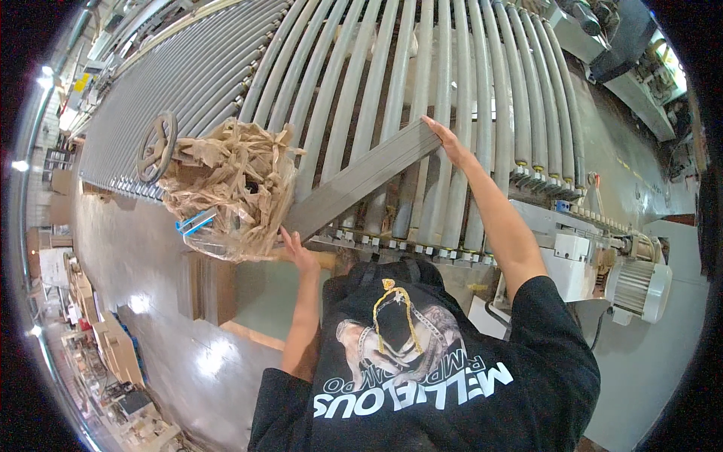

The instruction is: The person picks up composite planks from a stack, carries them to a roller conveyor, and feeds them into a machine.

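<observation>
A long grey board [361, 179] slants across the metal rollers, its near end to the left and its far end to the right. My right hand [449, 143] grips the far right end, fingers lying along its edge. At the near left end, my left hand [300, 252] holds the board's corner, with the fingertips partly hidden. Just left of that hand sits a bulky heap of crumpled brown paper in clear plastic [233, 188]. A blue-and-silver tool [197, 222] lies on the heap's left side.
Roller conveyor [343, 90] spreads ahead and to the left. A handwheel [157, 147] stands beside the paper heap. An electric motor [639, 280] is mounted at the right. Brown cardboard pieces [207, 286] stand below the heap. Boxes [117, 346] line the far left.
</observation>
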Demonstrator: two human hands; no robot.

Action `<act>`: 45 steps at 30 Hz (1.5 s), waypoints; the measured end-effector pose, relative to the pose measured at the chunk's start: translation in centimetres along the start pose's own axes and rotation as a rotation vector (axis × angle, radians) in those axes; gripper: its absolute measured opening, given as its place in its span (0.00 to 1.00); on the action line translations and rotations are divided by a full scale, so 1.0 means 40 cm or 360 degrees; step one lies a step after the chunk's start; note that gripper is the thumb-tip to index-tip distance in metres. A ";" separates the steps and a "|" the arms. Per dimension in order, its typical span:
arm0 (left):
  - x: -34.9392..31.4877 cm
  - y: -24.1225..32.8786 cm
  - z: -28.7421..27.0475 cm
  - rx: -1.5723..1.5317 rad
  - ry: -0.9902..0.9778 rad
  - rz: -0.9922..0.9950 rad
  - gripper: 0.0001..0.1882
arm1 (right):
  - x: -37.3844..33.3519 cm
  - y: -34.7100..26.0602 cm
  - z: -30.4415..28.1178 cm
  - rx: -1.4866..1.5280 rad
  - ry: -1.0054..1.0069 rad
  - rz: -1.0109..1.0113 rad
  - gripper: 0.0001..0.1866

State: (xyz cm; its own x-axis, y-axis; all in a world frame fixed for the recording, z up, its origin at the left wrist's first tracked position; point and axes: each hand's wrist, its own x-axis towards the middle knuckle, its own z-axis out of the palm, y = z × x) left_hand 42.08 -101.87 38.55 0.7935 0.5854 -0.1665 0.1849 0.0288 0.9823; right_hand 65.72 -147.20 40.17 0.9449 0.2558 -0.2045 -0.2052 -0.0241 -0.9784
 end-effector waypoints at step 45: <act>-0.683 -0.108 -0.168 -0.0448 -0.0520 -0.0264 0.50 | -0.555 -0.169 0.817 -0.1496 -0.1867 0.0527 0.60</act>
State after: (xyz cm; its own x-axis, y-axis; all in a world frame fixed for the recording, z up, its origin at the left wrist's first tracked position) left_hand 15.71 -112.57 39.42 0.9160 0.2696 -0.2972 0.1958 0.3460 0.9176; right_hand 37.77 -121.16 52.28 0.0727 0.6976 -0.7128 0.2969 -0.6974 -0.6523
